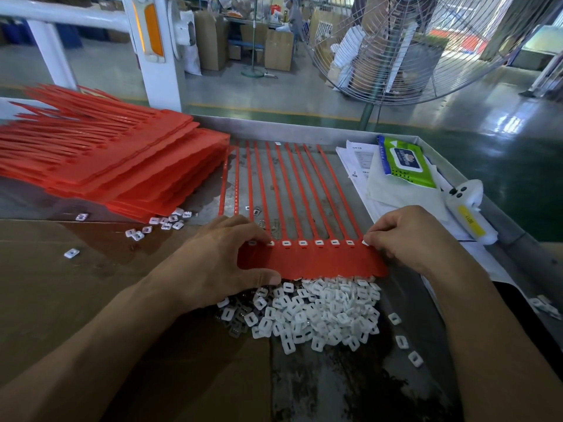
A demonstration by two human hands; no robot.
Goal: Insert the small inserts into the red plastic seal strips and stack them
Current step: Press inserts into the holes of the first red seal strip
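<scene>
A red seal strip sheet (307, 260) lies flat on the metal table in front of me, its long tails pointing away. White inserts sit in most of its sockets along one row. My left hand (213, 263) holds the sheet's left end, thumb under the near edge and fingers on top. My right hand (408, 236) pinches a white insert (365, 242) at the rightmost socket. A heap of loose white inserts (316, 312) lies just below the sheet. A tall stack of red seal sheets (122, 166) stands at the left.
Brown cardboard (91, 300) covers the table's left and near side, with stray inserts (164, 222) scattered by the stack. Papers, a green wet-wipe pack (405, 161) and a white tool (466, 205) lie at the right. A big floor fan (411, 47) stands beyond the table's raised rim.
</scene>
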